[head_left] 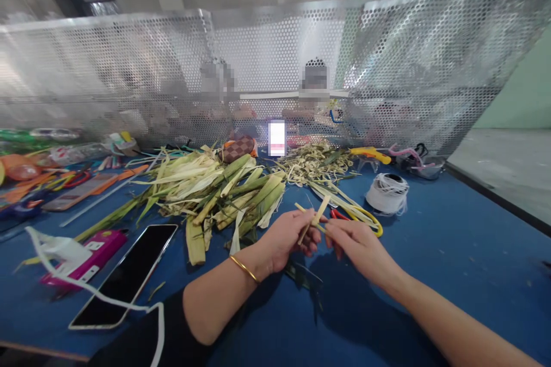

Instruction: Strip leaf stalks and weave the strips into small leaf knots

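Pinching crossed strips right of frame centre | my left hand clamped near crossing, presumably to steady it | right hand gripping one end

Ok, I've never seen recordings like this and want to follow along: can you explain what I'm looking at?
There's no machine here, just a person's two bare hands. The single picture comes from a camera worn on that person's head, looking forward and down. The left hand and the right hand meet near the middle, holding narrow, pale strips that cross each other. Below them is a blue table. On it, beyond the left forearm, lies a heap of what look like husks. A phone with a dark screen lies to the left, and a roll of white string stands to the right.
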### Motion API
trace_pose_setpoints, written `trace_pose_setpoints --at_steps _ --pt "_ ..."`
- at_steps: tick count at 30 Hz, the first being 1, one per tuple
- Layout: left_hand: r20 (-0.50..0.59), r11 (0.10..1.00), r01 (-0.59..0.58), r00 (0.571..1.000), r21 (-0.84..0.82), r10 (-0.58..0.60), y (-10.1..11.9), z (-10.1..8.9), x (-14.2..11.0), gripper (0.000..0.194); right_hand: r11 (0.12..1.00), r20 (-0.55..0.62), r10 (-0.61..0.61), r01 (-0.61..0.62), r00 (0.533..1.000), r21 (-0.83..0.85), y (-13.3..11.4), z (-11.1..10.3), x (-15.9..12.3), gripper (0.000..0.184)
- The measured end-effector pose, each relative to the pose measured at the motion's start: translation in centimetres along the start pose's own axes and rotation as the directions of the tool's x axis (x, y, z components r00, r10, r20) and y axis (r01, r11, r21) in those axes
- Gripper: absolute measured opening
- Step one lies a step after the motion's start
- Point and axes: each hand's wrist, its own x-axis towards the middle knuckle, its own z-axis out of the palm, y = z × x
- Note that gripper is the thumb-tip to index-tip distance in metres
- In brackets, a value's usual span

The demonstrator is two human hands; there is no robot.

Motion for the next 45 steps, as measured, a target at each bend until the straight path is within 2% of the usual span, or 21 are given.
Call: trace_pose_setpoints --at_steps 3,5,8,11,15,17,19,21,22,24,26,29,33,37,40,42,44,45 --pt "0.031 1.000 -0.005 0.999 0.010 0.004 0.4 -0.2 -0.2 0.047 0.972 -0.092 0.179 -0.161 0.980 0.171 0.4 -0.6 0.5 0.051" --pt "0.052 0.999 0.014 0.998 0.037 -0.016 0.4 -0.1 -0.2 0.053 0.943 -0.136 0.216 -0.170 0.967 0.284 0.4 -0.9 0.8 0.050" --pt "0.072 0.991 0.041 0.996 0.125 -0.050 0.1 0.2 -0.2 0.050 0.922 -0.123 0.217 -0.162 0.968 0.350 0.2 -0.9 0.9 0.046" --pt "0.054 0.974 0.037 0.997 0.222 -0.051 -0.3 0.4 -0.1 0.036 0.929 -0.097 0.166 -0.122 0.981 0.349 0.2 -0.6 0.8 0.040" --pt "0.005 0.966 0.004 1.000 0.257 -0.006 -0.3 0.5 -0.1 0.026 0.957 -0.137 0.095 -0.053 0.986 0.285 0.4 -0.5 0.8 0.034" --pt "-0.059 0.962 -0.029 0.997 0.271 0.047 0.0 0.5 -0.1 0.027 0.971 -0.222 0.081 -0.028 0.972 0.235 0.6 -1.2 1.0 0.030" --pt "-0.135 0.939 -0.106 0.978 0.327 0.157 0.4 0.3 0.0 0.028 0.994 -0.366 0.050 -0.011 0.929 0.109 1.0 -2.5 1.4 0.027" --pt "-0.181 0.860 -0.186 0.936 0.476 0.303 0.8 -0.2 0.0 0.027 0.989 -0.463 -0.030 -0.041 0.886 -0.143 1.6 -4.0 1.8 0.022" --pt "-0.177 0.785 -0.205 0.912 0.584 0.369 1.0 -0.4 0.0 0.027 0.953 -0.461 -0.083 -0.065 0.884 -0.296 2.0 -4.7 2.0 0.018" --pt "-0.129 0.592 -0.176 0.890 0.787 0.436 1.2 -0.9 0.0 0.034 0.821 -0.392 -0.172 -0.088 0.904 -0.564 2.9 -5.7 2.4 0.014" --pt "-0.056 0.416 -0.137 0.906 0.899 0.419 1.2 -1.3 -0.1 0.044 0.678 -0.295 -0.178 -0.100 0.939 -0.728 3.8 -6.2 2.7 0.016" --pt "0.017 0.258 -0.121 0.928 0.959 0.371 1.0 -1.5 -0.2 0.052 0.541 -0.210 -0.063 -0.143 0.976 -0.829 4.5 -6.3 3.0 0.020" --pt "-0.005 0.170 -0.072 0.911 0.983 0.413 0.8 -1.6 -0.1 0.055 0.473 -0.258 0.044 -0.248 0.965 -0.846 4.6 -6.2 3.0 0.020" --pt "-0.006 0.092 -0.052 0.846 0.994 0.534 0.6 -1.7 0.1 0.048 0.529 -0.250 0.099 -0.264 0.963 -0.807 4.7 -6.1 3.1 0.017" --pt "0.068 0.045 -0.112 0.827 0.993 0.558 0.2 -1.7 0.3 0.037 0.571 -0.254 0.108 -0.269 0.961 -0.775 4.8 -6.0 3.1 0.017" --pt "0.106 0.051 -0.167 0.805 0.985 0.584 0.1 -1.7 0.5 0.036 0.580 -0.297 0.113 -0.305 0.948 -0.755 4.6 -6.1 3.2 0.017" --pt "0.103 0.091 -0.219 0.737 0.972 0.668 0.1 -1.6 0.4 0.037 0.652 -0.380 0.112 -0.356 0.918 -0.669 4.3 -6.2 3.3 0.017" --pt "0.089 0.118 -0.246 0.691 0.962 0.717 0.2 -1.5 0.3 0.035 0.725 -0.419 0.109 -0.360 0.902 -0.587 4.0 -6.2 3.3 0.017"
